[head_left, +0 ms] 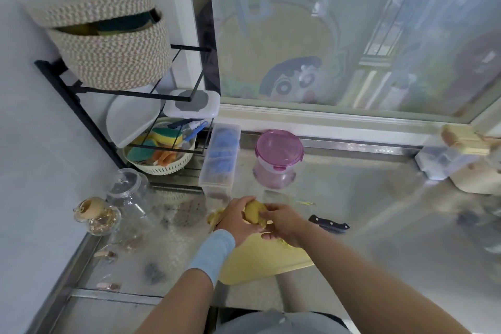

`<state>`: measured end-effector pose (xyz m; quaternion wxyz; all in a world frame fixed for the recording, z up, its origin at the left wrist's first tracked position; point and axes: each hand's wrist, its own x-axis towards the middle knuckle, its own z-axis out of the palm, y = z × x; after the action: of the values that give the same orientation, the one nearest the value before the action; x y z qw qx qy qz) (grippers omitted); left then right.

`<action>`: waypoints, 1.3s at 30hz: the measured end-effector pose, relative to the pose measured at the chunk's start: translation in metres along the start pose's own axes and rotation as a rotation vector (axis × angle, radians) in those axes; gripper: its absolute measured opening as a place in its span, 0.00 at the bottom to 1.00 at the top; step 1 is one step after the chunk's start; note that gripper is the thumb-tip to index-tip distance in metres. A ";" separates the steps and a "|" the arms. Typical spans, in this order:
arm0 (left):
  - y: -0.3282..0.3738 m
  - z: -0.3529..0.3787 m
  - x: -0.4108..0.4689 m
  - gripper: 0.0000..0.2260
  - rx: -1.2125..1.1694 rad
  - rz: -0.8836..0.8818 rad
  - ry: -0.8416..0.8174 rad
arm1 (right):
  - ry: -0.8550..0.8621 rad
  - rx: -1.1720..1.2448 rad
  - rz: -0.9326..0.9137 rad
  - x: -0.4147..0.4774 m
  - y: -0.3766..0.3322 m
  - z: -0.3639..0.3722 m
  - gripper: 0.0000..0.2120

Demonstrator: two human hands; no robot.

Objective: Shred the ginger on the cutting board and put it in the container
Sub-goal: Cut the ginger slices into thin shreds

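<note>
Nearest the person, the yellow cutting board (257, 263) lies on the steel counter, its far part hidden by the two hands. Both hands hold the ginger (254, 211) just above the board's far edge. The left hand (234, 222), which has a blue wristband (214, 253) behind it, has its fingers curled round one side of the root. The right hand (284, 225) grips the other end with bent fingers. It looks as though the person is snapping or turning the piece before cutting. To do this well, the person would break it at a narrow joint into lumps that sit flat, then lay each one flat side down on the board so it cannot roll. A few yellow scraps (287, 244) show under the right hand, and a second lump (215, 218) lies just left of the left hand, so probably little shredding is done. The knife (329, 224) rests on the counter near the right hand, but only its black handle is clear. The right hand should take it only after the ginger is set down. Further back stands the pink-lidded container (278, 160), well apart from the board and with its lid on. It is best unclipped and drawn close before any shreds are lifted.
</note>
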<state>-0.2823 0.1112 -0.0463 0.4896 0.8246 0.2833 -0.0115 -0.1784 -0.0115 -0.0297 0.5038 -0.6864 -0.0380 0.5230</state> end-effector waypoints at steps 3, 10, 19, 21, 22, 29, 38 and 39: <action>-0.011 0.007 -0.016 0.32 -0.056 -0.026 -0.011 | -0.035 0.108 0.037 -0.004 0.022 0.004 0.15; -0.035 0.025 -0.042 0.30 -0.118 -0.126 -0.017 | 0.028 0.131 0.120 -0.005 0.055 0.016 0.14; -0.058 0.039 -0.035 0.33 0.023 -0.227 0.016 | 0.185 0.112 0.163 0.024 0.075 0.018 0.17; -0.058 0.043 -0.031 0.34 0.105 -0.216 0.013 | 0.202 0.129 0.146 0.026 0.081 0.017 0.16; -0.057 0.045 -0.030 0.34 0.142 -0.208 0.004 | 0.211 0.133 0.136 0.027 0.083 0.017 0.15; -0.060 0.048 -0.038 0.32 0.228 -0.195 -0.022 | 0.192 -0.009 0.133 0.035 0.083 0.013 0.06; -0.061 0.056 -0.037 0.33 0.360 -0.153 0.015 | 0.286 0.028 0.111 0.031 0.091 0.002 0.05; -0.060 0.058 -0.038 0.34 0.384 -0.148 0.019 | 0.308 0.034 0.108 0.029 0.093 0.002 0.05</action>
<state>-0.3277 0.0688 -0.1134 0.3187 0.8797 0.3403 -0.0936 -0.2109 -0.0389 -0.1180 0.4866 -0.7507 0.0854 0.4386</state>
